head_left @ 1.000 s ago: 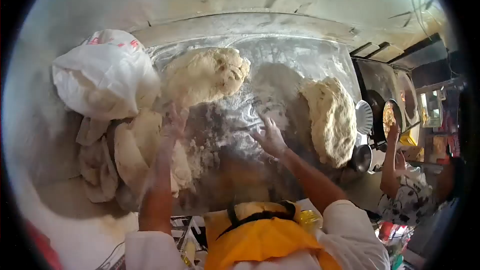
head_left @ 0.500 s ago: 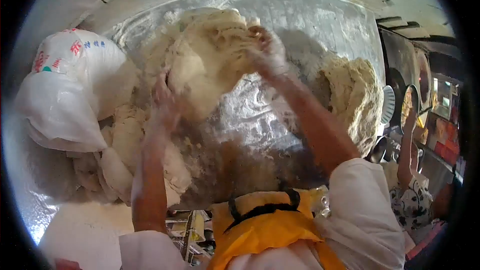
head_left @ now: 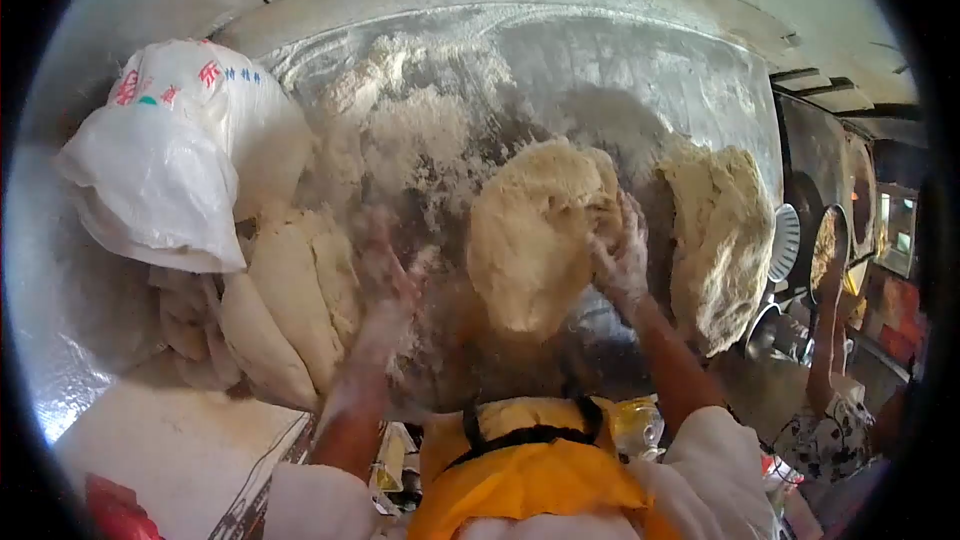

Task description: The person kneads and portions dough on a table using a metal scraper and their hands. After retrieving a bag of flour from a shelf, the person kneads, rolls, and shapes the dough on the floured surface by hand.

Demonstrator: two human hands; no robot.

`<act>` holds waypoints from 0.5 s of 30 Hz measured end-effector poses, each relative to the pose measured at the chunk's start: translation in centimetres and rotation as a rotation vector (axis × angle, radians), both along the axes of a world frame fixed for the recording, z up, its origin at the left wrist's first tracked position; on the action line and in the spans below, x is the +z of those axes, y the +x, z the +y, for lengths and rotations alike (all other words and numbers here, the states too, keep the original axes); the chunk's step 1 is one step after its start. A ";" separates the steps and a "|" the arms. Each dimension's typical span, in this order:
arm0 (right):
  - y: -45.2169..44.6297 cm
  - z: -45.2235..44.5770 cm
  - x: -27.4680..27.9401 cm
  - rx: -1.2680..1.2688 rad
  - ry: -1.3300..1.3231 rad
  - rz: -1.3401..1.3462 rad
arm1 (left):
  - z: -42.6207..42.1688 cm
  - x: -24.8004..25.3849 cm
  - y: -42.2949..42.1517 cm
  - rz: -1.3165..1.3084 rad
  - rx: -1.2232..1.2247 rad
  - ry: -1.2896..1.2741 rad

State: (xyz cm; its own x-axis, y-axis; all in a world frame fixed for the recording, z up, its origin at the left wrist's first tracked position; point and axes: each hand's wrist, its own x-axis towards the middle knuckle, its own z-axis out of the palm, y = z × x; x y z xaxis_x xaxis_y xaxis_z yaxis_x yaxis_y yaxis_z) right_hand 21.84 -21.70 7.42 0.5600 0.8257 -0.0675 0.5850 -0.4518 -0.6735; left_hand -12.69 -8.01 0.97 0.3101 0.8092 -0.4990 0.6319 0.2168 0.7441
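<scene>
A large lump of dough point(head_left: 535, 235) lies on the floured metal table point(head_left: 560, 50), in front of me. Against its right side rests my right hand point(head_left: 625, 250), fingers bent around the edge. My left hand point(head_left: 392, 265) is left of the lump, apart from it, with spread, floury fingers slightly blurred. Another long dough piece point(head_left: 720, 245) lies to the right. More dough point(head_left: 295, 300) is at the left, below a white sack point(head_left: 170, 180). Loose flour point(head_left: 420, 130) covers the table behind my left hand.
At the far right a co-worker's arm point(head_left: 828, 325) reaches toward a pan point(head_left: 830, 245). A fluted dish point(head_left: 785, 242) and a metal bowl point(head_left: 763, 330) stand beyond the right dough. A red object point(head_left: 118, 508) is at the lower left.
The middle dough lump has moved from the back left toward me and to the right. My right hand moved with it. My left hand came off the dough and sits a little right of before.
</scene>
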 end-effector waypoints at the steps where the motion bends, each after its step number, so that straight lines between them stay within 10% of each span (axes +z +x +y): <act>1: -0.6 0.7 -0.2 -0.001 0.009 0.001 | 2.7 -0.8 0.2 0.019 -0.002 0.069; 15: -0.7 3.3 -3.7 -0.035 0.057 -0.133 | 29.3 -15.7 7.2 0.221 -0.186 0.426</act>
State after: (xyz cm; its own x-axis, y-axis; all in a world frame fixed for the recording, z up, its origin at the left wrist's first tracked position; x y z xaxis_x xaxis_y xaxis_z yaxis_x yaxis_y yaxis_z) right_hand 21.13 -18.44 3.74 0.5891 0.8061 0.0559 0.6555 -0.4363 -0.6164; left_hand -5.47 21.27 -14.69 0.3922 0.8962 -0.2074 0.7833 -0.2072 0.5861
